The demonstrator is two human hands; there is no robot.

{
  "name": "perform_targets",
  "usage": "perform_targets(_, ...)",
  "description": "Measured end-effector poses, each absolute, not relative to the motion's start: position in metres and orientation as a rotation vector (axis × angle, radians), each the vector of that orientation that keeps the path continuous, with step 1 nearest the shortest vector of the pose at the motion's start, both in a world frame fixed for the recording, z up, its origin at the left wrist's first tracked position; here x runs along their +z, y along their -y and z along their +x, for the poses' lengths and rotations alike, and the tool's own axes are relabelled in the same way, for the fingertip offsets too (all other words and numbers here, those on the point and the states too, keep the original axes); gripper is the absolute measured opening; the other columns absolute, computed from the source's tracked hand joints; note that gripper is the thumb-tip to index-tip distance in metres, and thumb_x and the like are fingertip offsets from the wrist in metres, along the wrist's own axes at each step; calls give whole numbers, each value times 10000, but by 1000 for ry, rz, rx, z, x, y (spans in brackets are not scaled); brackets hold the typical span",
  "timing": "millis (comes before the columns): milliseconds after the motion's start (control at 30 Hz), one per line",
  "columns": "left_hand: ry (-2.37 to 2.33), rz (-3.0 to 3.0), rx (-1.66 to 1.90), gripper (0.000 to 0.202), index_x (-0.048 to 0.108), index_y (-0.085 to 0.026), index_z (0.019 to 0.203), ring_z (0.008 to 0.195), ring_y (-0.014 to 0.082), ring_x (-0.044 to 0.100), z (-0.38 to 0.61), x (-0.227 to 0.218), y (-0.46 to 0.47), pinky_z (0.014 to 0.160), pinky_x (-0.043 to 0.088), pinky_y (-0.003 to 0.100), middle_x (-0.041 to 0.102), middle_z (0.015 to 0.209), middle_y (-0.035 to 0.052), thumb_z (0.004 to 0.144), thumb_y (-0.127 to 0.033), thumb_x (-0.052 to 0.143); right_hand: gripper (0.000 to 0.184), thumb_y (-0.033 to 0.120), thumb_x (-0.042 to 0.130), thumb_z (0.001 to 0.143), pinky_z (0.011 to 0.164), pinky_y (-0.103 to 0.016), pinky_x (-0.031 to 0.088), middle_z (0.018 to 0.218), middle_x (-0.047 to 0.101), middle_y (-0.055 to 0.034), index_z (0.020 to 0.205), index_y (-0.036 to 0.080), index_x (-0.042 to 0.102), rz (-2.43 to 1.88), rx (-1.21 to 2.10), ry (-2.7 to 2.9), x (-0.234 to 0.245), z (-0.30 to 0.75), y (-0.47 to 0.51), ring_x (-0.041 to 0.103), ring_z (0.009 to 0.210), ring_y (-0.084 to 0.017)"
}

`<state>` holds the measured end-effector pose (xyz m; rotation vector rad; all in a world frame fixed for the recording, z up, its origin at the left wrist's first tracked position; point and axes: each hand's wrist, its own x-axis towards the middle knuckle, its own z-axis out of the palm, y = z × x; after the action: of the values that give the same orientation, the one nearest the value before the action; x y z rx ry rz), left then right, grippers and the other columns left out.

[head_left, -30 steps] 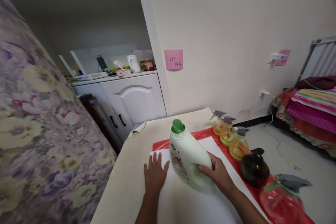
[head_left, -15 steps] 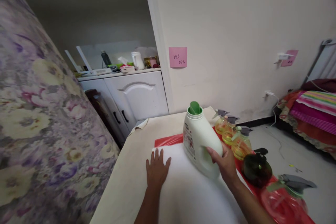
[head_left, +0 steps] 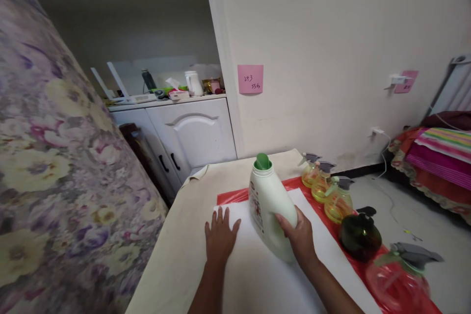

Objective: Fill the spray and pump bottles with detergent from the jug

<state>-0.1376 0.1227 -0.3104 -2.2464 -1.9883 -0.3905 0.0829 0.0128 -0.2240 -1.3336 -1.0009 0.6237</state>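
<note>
My right hand (head_left: 300, 233) grips the handle of a pale green detergent jug (head_left: 270, 206), whose neck is uncapped and shows a green pouring spout inside. The jug leans slightly, neck away from me and to the left, over a white sheet (head_left: 253, 282); whether its base touches the sheet I cannot tell. Fingers spread, my left hand (head_left: 221, 238) lies flat on the sheet's left edge, holding nothing. Beneath the sheet, red plastic (head_left: 233, 196) shows along the far and right sides.
Along the table's right edge stand several spray bottles: yellow ones (head_left: 337, 206), a dark one (head_left: 360, 238) and a pink-red one (head_left: 397, 277). A cream cloth (head_left: 184, 235) covers the table. A floral curtain (head_left: 73, 181) hangs at left; a white cabinet (head_left: 198, 132) stands behind.
My right hand has moved the jug left and a little toward me, uncovering more of the sheet's right side. My left hand has stayed in place.
</note>
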Motion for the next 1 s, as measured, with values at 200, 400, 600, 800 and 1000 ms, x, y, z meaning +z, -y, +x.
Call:
perform_targets(200, 2003, -2255, -379, 712, 390, -190, 1453, 1432, 329, 271, -137, -309, -122, 1121, 206, 572, 329, 1554, 143, 905, -628, 265, 401, 547, 663, 734, 476, -242, 433, 647, 614, 17, 861, 168, 630, -1337, 621, 988, -222, 83, -15, 498, 530, -142)
perform_targets(400, 2019, -2256, -365, 719, 386, -186, 1455, 1431, 334, 273, -134, -306, -121, 1121, 214, 579, 324, 1557, 139, 902, -628, 263, 393, 544, 675, 724, 475, -240, 437, 626, 603, 25, 840, 172, 619, -1321, 612, 972, -208, 75, -8, 492, 523, -139)
perform_targets(600, 2017, -2250, -359, 715, 366, -190, 1465, 1435, 333, 263, -134, -305, -123, 1117, 216, 583, 321, 1559, 137, 902, -621, 269, 326, 488, 684, 733, 485, -237, 447, 600, 570, 43, 804, 180, 604, -1316, 588, 942, -214, 64, -8, 500, 535, -138)
perform_targets(800, 2020, -2249, -352, 715, 398, -201, 1449, 1434, 330, 268, -135, -307, -128, 1118, 213, 577, 335, 1553, 140, 893, -632, 269, 307, 452, 659, 773, 577, -264, 505, 718, 648, 12, 905, 181, 605, -1318, 613, 1015, -222, 66, -5, 586, 644, -175)
perform_targets(1000, 2015, -2269, -345, 736, 326, -183, 1480, 1440, 339, 244, -133, -303, -129, 1115, 211, 577, 297, 1569, 160, 900, -630, 254, 354, 339, 546, 878, 1002, -360, 462, 1196, 612, -94, 1207, 208, 536, -1431, 418, 1339, -244, 106, 59, 560, 1145, -236)
